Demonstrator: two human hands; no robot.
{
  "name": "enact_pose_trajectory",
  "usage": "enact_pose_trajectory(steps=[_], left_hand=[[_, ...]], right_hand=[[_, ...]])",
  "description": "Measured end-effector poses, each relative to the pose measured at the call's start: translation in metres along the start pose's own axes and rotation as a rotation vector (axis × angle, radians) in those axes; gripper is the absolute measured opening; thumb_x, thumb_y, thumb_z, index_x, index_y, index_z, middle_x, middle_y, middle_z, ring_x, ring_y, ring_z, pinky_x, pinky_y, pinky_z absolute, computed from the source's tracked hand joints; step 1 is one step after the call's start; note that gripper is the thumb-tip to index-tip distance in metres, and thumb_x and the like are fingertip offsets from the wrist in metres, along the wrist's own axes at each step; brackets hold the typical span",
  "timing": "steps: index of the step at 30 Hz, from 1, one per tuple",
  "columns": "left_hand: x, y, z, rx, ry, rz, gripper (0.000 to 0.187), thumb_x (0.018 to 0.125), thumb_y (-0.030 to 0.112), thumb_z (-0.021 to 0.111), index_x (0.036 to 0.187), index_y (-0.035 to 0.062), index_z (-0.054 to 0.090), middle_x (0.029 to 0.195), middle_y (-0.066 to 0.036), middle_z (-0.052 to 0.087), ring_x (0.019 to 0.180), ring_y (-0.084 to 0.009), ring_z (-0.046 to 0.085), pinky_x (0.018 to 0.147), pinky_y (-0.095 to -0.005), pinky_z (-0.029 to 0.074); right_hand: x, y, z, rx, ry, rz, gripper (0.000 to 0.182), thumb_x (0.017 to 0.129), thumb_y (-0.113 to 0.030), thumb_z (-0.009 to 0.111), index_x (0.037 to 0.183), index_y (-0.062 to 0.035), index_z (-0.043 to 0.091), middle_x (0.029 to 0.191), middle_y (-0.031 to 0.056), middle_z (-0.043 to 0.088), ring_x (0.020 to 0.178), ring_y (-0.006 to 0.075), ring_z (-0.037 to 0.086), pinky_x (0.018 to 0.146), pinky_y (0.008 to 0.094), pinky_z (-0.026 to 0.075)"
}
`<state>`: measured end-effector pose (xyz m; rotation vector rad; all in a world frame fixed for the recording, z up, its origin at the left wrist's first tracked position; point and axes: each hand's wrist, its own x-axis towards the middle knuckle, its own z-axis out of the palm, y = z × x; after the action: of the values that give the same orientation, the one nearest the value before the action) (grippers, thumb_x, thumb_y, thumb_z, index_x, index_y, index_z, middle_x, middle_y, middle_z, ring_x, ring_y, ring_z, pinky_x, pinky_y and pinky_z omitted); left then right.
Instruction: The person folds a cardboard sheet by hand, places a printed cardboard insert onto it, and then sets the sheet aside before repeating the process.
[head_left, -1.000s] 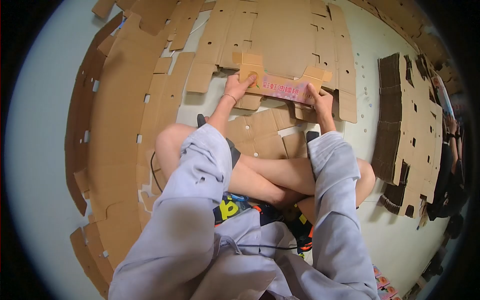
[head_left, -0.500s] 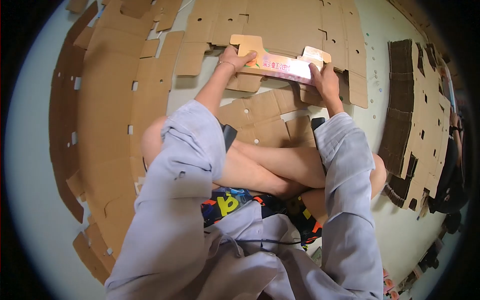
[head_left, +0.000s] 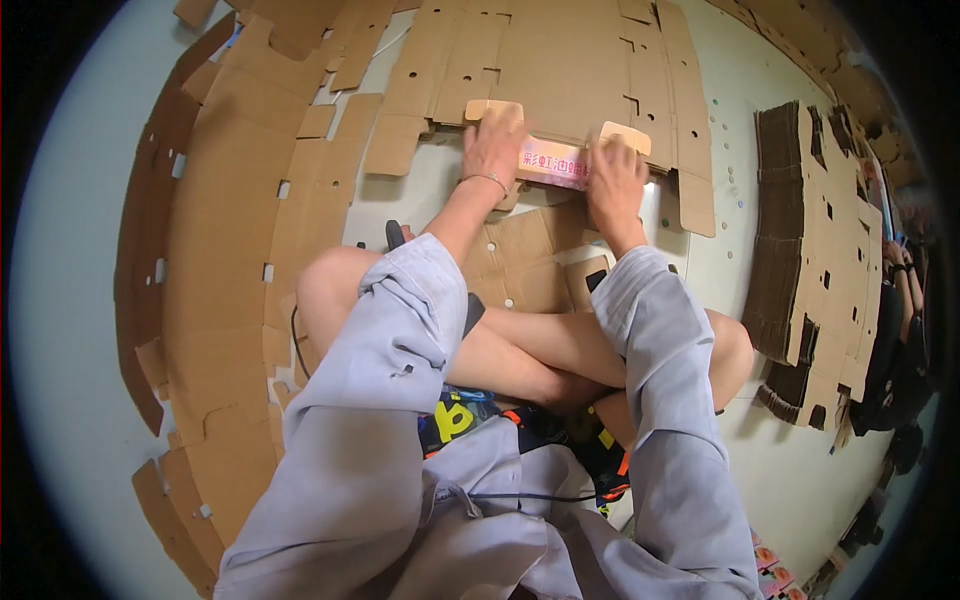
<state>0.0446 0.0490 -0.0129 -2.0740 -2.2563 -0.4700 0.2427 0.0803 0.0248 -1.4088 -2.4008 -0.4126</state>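
A printed cardboard strip point(head_left: 553, 168) with pink Chinese lettering lies across the front edge of a large brown cardboard sheet point(head_left: 560, 70). My left hand point(head_left: 493, 150) is wrapped over its left end, back of the hand up, just below a pale orange flap point(head_left: 494, 107). On the right end sits my right hand point(head_left: 617, 185), fingers curled over the strip below another pale flap point(head_left: 625, 135). Both sets of fingers are slightly blurred, and the thumbs are mostly hidden. The hands cover the strip's ends; its middle shows between them.
Long brown cardboard pieces point(head_left: 220, 250) cover the floor on the left. A tall stack of cut cardboard point(head_left: 800, 260) stands on the right. A smaller cardboard piece point(head_left: 525, 250) lies before my crossed legs. Another person's arm point(head_left: 905, 285) shows at the far right.
Both hands have turned from a thumbs-on-top hold to backs-up over the strip, and come closer together. The strip now sits slightly lower in view, against the large sheet's edge.
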Motion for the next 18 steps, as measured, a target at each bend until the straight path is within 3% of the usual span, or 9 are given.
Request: enact_pose_trajectory(steps=[1,2,5,6,9,12,18], left_hand=[[-0.001,-0.001,0.004,0.071,0.04,0.189,0.059,0.078,0.033,0.065,0.133,0.0269,0.043,0.135,-0.005,0.042,0.123,-0.0321,0.038,0.098,-0.0525,0.032],[-0.003,-0.001,0.01,-0.066,0.059,0.139,0.047,0.079,0.031,0.062,0.124,0.0249,0.053,0.125,-0.003,0.049,0.116,-0.0332,0.042,0.097,-0.0516,0.034],[0.03,0.026,-0.041,-0.075,-0.332,-0.09,0.036,0.079,0.032,0.057,0.114,0.0227,0.06,0.117,-0.003,0.053,0.112,-0.0322,0.044,0.096,-0.0506,0.034],[0.037,0.025,-0.036,-0.063,-0.24,-0.018,0.03,0.078,0.032,0.054,0.102,0.0175,0.063,0.109,-0.007,0.055,0.106,-0.0319,0.047,0.092,-0.0486,0.037],[0.05,0.022,-0.01,0.01,-0.136,0.166,0.03,0.078,0.033,0.054,0.1,0.0142,0.061,0.106,-0.011,0.055,0.102,-0.0315,0.048,0.086,-0.0471,0.038],[0.046,0.02,0.009,0.027,0.007,0.145,0.03,0.078,0.033,0.054,0.098,0.0113,0.06,0.103,-0.013,0.055,0.099,-0.0312,0.049,0.082,-0.0456,0.038],[0.057,0.021,0.006,0.042,-0.002,0.175,0.03,0.08,0.033,0.055,0.098,0.0098,0.058,0.099,-0.013,0.054,0.098,-0.0304,0.049,0.083,-0.045,0.037]], right_hand=[[-0.001,-0.001,0.009,0.011,0.07,-0.169,0.024,0.083,-0.019,0.052,0.103,-0.0057,0.055,0.101,0.0126,0.052,0.095,0.0294,0.053,0.078,0.0435,0.043],[0.001,-0.001,0.022,0.189,0.119,-0.138,0.018,0.077,-0.016,0.055,0.092,-0.0056,0.058,0.098,0.0128,0.054,0.092,0.0292,0.054,0.077,0.0427,0.044],[0.034,0.007,0.029,0.304,-0.188,0.054,0.014,0.077,-0.015,0.056,0.088,-0.0051,0.057,0.092,0.0138,0.055,0.09,0.0299,0.054,0.077,0.0418,0.045],[0.042,0.009,0.03,0.385,-0.111,0.076,0.016,0.079,-0.019,0.057,0.089,-0.0056,0.057,0.088,0.0144,0.056,0.087,0.0308,0.054,0.076,0.0422,0.044],[0.041,0.006,0.038,0.241,-0.034,0.033,0.018,0.082,-0.023,0.056,0.089,-0.0064,0.058,0.085,0.0151,0.056,0.083,0.032,0.054,0.074,0.0429,0.043],[0.041,0.004,0.043,0.207,0.051,0.037,0.018,0.082,-0.025,0.057,0.086,-0.0073,0.058,0.086,0.0145,0.055,0.081,0.0318,0.052,0.071,0.042,0.041],[0.044,0.003,0.05,0.157,0.05,0.079,0.017,0.081,-0.025,0.057,0.082,-0.008,0.058,0.085,0.0118,0.054,0.081,0.0293,0.052,0.07,0.0404,0.041]])
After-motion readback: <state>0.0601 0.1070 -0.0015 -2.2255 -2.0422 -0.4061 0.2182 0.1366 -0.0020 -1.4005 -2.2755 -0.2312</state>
